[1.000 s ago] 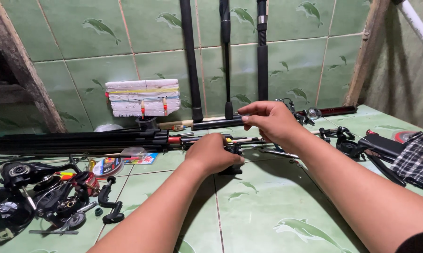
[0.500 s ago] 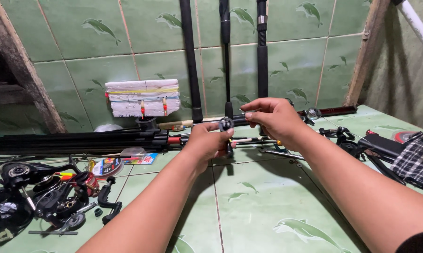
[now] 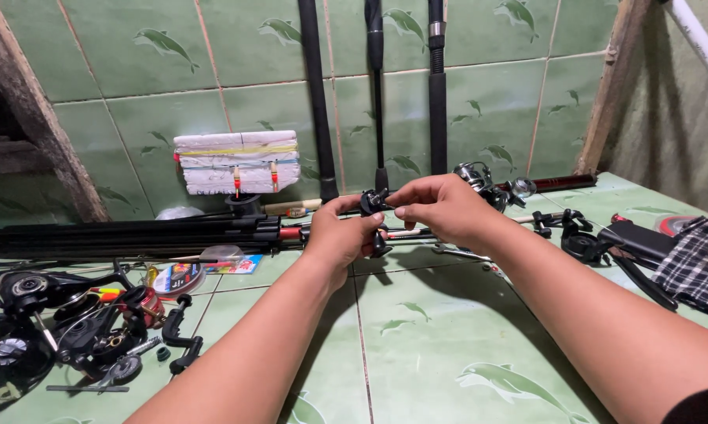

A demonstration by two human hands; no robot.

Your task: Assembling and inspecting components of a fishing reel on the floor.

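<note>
Raised since before, both hands (image 3: 393,220) pinch small reel part (image 3: 370,202).

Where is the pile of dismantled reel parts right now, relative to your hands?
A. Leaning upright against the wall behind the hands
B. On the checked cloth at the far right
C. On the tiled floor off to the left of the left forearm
C: the black reel parts lie on the green tiled floor, left of the left hand, while both it and the right hand hold a small black part.
</note>
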